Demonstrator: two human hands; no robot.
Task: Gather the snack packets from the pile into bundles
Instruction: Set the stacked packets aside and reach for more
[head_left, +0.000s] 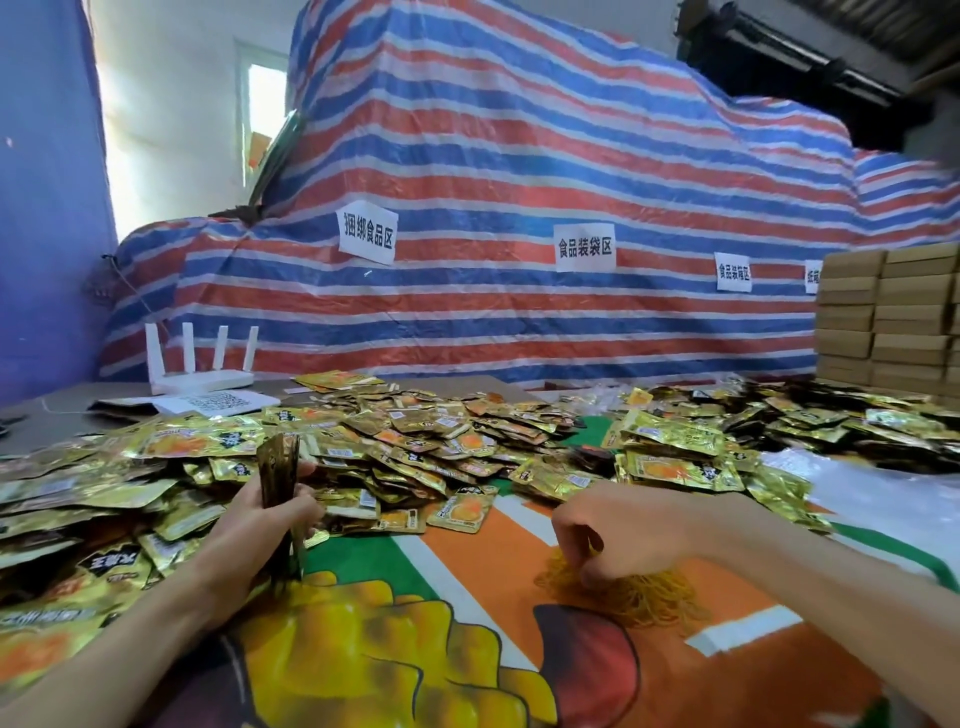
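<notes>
The desk (49, 413) carries a printed cloth (467, 587), a packet pile (415, 436), yellow rubber bands (644, 597), a white router (202, 382) and papers (218, 402).

The snack packets (405, 441) are shiny gold with orange pictures and black patches. The rubber bands (639, 592) are yellow. The cloth (498, 561) on the bench is orange, green and white with big yellow shapes. The sheet (519, 156) has red, blue and white stripes. The signs (584, 248) are white with black writing. The boxes (883, 322) are brown.
</notes>
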